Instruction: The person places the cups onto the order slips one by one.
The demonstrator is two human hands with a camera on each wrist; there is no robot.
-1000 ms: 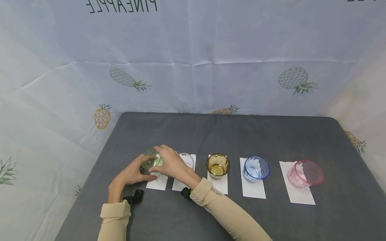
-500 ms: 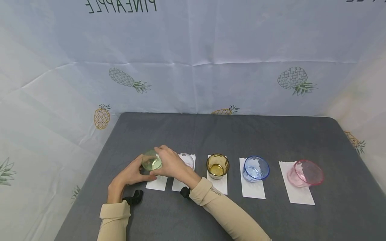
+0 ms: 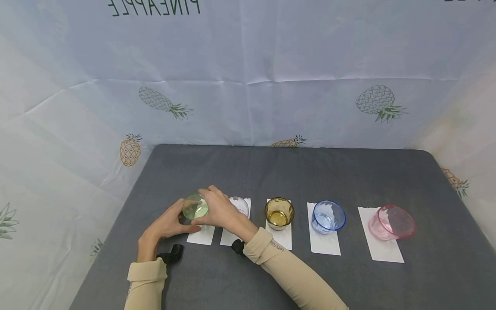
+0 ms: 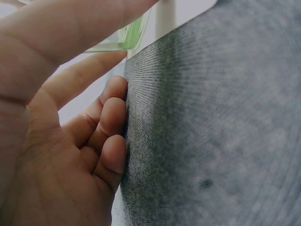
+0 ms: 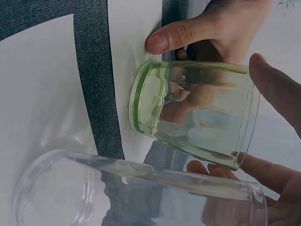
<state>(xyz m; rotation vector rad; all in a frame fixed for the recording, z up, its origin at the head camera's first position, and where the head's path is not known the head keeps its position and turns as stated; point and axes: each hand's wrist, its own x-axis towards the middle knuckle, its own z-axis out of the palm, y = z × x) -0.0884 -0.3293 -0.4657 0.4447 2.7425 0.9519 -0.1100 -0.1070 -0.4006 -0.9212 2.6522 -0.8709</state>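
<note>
A pale green glass [image 3: 190, 212] stands upright over the leftmost white paper [image 3: 199, 236]. My left hand [image 3: 166, 221] curves round its left side, index finger behind it and thumb in front near the base. In the left wrist view the lower fingers [image 4: 113, 115] are curled by the dark cloth. From the other side, my right hand [image 3: 222, 211] grips the green glass near its rim, thumb and fingers on opposite sides, as the right wrist view shows. A clear glass [image 5: 164, 183] stands close beside it, partly hidden by the right hand in the head view.
To the right, an amber glass [image 3: 279, 214], a blue glass [image 3: 327, 219] and a pink glass [image 3: 387, 224] stand in a row, each over white paper. A grey cloth [image 3: 248, 172] covers the table. A pineapple-print curtain [image 3: 248, 107] hangs behind.
</note>
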